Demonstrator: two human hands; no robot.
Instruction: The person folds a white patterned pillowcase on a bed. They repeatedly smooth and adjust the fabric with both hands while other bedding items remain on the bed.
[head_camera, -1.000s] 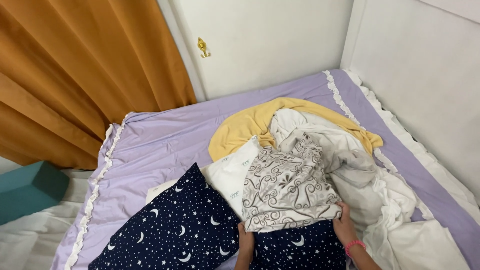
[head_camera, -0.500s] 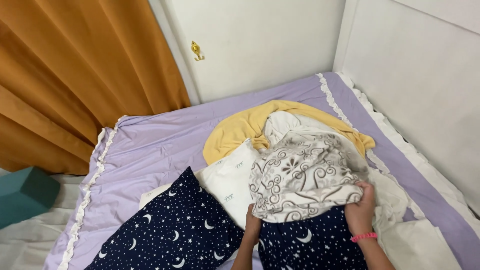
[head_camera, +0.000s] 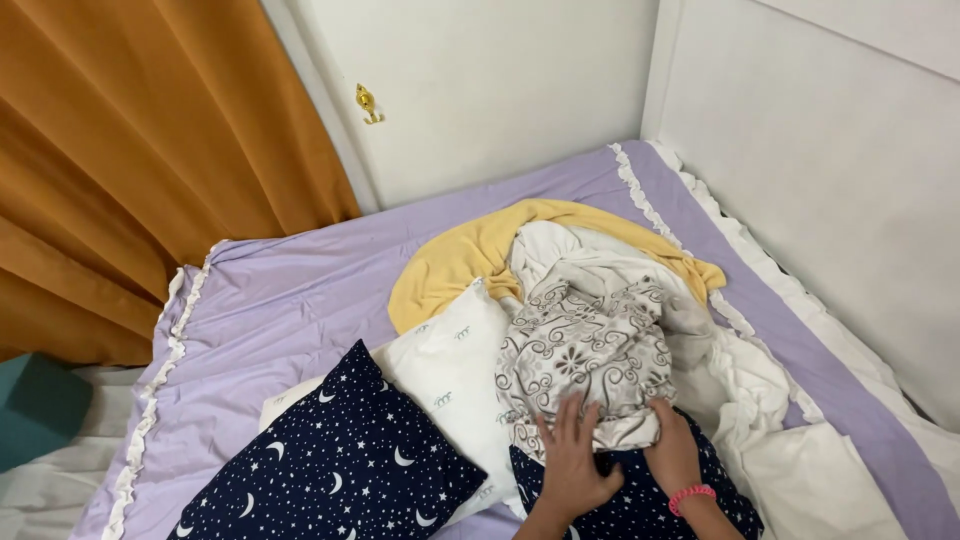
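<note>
swirl-patterned cloth (head_camera: 585, 360) is pressed down on the bed (head_camera: 290, 300) by left hand (head_camera: 572, 462) with fingers spread, right hand (head_camera: 672, 450) pinching its edge

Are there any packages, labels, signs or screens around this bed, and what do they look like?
No packages, signs or screens show.
White pillow: middle of the bed, beside the patterned cloth that both hands press; small dark printed marks are scattered on it, too small to make out.
Nothing else here carries a label that I can see.
</note>
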